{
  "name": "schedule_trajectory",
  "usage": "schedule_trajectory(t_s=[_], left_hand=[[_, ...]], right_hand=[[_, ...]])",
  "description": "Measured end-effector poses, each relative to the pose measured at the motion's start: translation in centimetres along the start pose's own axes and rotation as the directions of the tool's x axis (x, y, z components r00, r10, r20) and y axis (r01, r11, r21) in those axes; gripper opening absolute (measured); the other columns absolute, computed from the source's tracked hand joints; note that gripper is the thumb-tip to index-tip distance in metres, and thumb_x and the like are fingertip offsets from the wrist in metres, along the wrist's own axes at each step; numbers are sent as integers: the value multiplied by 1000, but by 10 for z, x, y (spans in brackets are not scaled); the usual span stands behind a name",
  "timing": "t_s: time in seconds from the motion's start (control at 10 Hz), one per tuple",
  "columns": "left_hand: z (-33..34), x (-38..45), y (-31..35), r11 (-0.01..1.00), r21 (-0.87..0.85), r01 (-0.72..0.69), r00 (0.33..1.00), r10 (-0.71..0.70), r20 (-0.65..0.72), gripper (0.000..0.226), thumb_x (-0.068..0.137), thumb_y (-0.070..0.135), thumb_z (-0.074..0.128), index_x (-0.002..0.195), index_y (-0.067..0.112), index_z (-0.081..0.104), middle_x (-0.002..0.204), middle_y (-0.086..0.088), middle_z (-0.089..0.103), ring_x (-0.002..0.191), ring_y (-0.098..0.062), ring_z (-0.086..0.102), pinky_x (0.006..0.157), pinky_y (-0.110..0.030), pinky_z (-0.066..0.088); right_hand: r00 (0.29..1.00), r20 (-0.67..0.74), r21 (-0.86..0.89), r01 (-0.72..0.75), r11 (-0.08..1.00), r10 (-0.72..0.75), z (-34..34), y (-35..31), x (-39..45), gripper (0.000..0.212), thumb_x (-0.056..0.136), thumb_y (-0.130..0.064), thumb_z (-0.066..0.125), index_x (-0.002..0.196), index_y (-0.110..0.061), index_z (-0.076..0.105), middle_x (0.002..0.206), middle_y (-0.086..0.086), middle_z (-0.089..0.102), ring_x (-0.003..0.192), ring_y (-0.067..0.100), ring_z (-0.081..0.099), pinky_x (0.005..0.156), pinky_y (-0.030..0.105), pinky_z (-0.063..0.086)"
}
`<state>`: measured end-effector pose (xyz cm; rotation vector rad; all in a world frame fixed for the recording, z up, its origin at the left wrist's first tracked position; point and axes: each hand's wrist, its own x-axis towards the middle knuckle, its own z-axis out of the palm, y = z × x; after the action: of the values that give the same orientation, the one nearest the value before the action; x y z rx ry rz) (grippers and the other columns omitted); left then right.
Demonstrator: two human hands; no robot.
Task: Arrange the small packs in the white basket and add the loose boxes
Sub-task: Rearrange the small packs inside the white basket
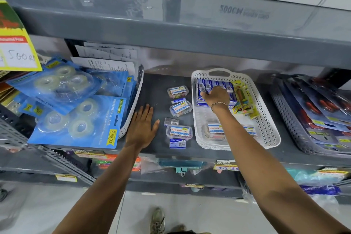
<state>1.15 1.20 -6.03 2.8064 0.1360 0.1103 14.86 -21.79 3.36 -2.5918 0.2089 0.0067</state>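
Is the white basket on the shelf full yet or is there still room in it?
Still room. The white basket has blue packs at the back under the right hand, clear boxes at the front, and bare floor showing between.

White perforated basket (269, 119) on shelf: blue packs (209, 84) rowed at back; clear labelled boxes (179, 108) loose beside it.

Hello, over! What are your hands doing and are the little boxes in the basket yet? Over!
Right hand in white basket, on blue packs. Left hand flat on shelf, empty. Loose boxes outside the basket. Nothing blocking.
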Motion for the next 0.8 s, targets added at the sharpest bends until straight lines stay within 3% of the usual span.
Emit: schedule_trajectory(t_s=[0.1, 0.2, 0.3, 0.4, 0.5, 0.7, 0.8], left_hand=[[0, 0, 0, 1000, 4, -1, 1000, 1, 1, 64, 99, 47, 25, 152, 15, 10, 162, -4, 8, 150, -19, 1, 123, -36, 2], [1, 1, 0, 1000, 3, 1, 1000, -1, 2, 64, 99, 48, 25, 152, 16, 10, 162, -3, 8, 150, -19, 1, 123, -36, 2], [1, 1, -1, 1000, 1, 0, 1000, 0, 4, 64, 99, 48, 24, 152, 16, 10, 162, -3, 8, 150, -19, 1, 123, -36, 2], [2, 1, -1, 1000, 3, -1, 1000, 1, 1, 64, 99, 48, 24, 152, 15, 10, 162, -3, 8, 150, -19, 1, 123, -36, 1], [2, 1, -2, 1000, 12, 1, 1000, -1, 5, 64, 99, 49, 23, 152, 16, 10, 162, -3, 8, 150, -19, 0, 123, -35, 1], [3, 2, -2, 1000, 18, 2, 1000, -2, 1, 64, 99, 49, 23, 152, 16, 11, 162, -3, 8, 150, -19, 1, 123, -36, 2], [3, 2, -2, 1000, 22, 2, 1000, -2, -3, 64, 99, 48, 25, 152, 16, 12, 162, -3, 9, 150, -20, 2, 123, -36, 3]], right_hand=[[1000, 16, -26, -10, 1000, 10, 3, -5, -2, 41, 78, -45, 67, 89, -6, 61, 104, 17, 68, 98, 34, 64, 65, 31, 39], [998, 39, 29, -51, 998, 49, 5, -6, -1, 38, 74, -44, 70, 82, -10, 54, 99, 16, 69, 96, 33, 65, 65, 30, 39], [995, 64, 153, -80, 985, 71, 7, -4, 0, 31, 73, -36, 73, 80, -10, 58, 86, 14, 67, 95, 32, 67, 66, 29, 41], [995, 66, 247, -89, 965, 75, 7, -2, 3, 24, 73, -26, 73, 88, -8, 67, 95, 11, 70, 99, 31, 66, 71, 29, 44], [999, -18, 328, -41, 944, 49, -1, 1, 8, 20, 77, -16, 66, 95, -5, 69, 102, 13, 73, 99, 30, 66, 79, 28, 48], [966, -211, 223, 195, 955, -148, -24, 9, 22, 20, 83, -16, 63, 100, -9, 72, 98, 18, 74, 96, 32, 68, 85, 35, 52], [963, -211, 173, 205, 963, -167, -26, 8, 27, 20, 81, -19, 67, 97, -8, 73, 98, 14, 75, 96, 31, 68, 85, 34, 52]])
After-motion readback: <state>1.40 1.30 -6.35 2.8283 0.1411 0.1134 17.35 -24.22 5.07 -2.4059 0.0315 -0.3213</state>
